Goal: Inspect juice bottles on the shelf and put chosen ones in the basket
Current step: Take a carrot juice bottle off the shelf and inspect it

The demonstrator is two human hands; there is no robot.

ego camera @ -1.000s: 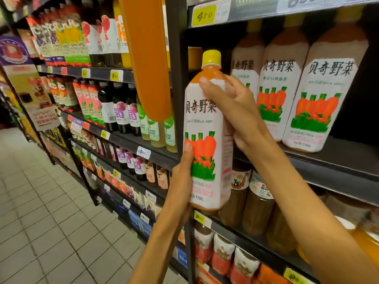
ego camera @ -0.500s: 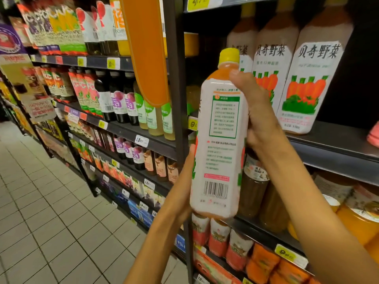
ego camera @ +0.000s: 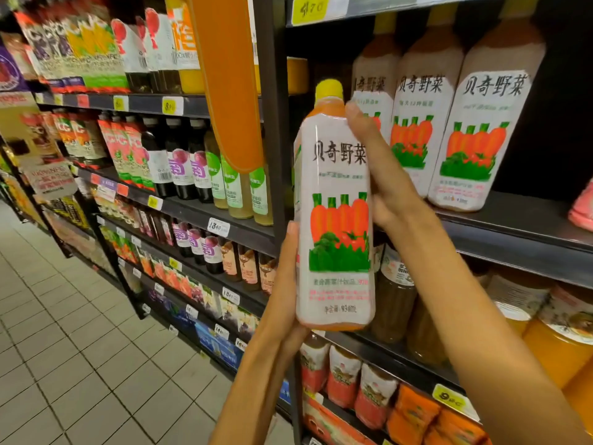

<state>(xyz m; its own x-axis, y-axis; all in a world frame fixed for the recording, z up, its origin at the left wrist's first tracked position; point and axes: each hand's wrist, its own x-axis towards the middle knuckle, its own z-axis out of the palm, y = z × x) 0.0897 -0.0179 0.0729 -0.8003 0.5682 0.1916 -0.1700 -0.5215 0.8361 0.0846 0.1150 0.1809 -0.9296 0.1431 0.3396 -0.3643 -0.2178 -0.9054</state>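
Held upright in front of the drinks shelf (ego camera: 513, 232), clear of the boards: one carrot juice bottle (ego camera: 337, 226), yellow cap (ego camera: 329, 89) on top, printed carrots facing the camera. Long axis near vertical, leaning slightly.

Wrapped around the shoulder and right flank of the bottle, the right hand (ego camera: 382, 175), thumb across the front just below the neck, the other fingers hidden behind the label. Cupped against the lower left edge, the left hand (ego camera: 288, 284), thumb lying along the side, palm apparently under the base; grip of its far fingers impossible to tell.

Behind and to the right, well within reach on the same shelf, three matching bottles (ego camera: 481, 130) in a row. Lower shelves packed with darker juices and pouches; tiled aisle floor (ego camera: 80, 348) at left.

No basket in view. Judged still at the inspection stage, with the bottle not yet placed. Likely deciding factor for the drop: a downward carry, the bottle sitting between both hands, the right holding the upper part and so better set to lower it alone.
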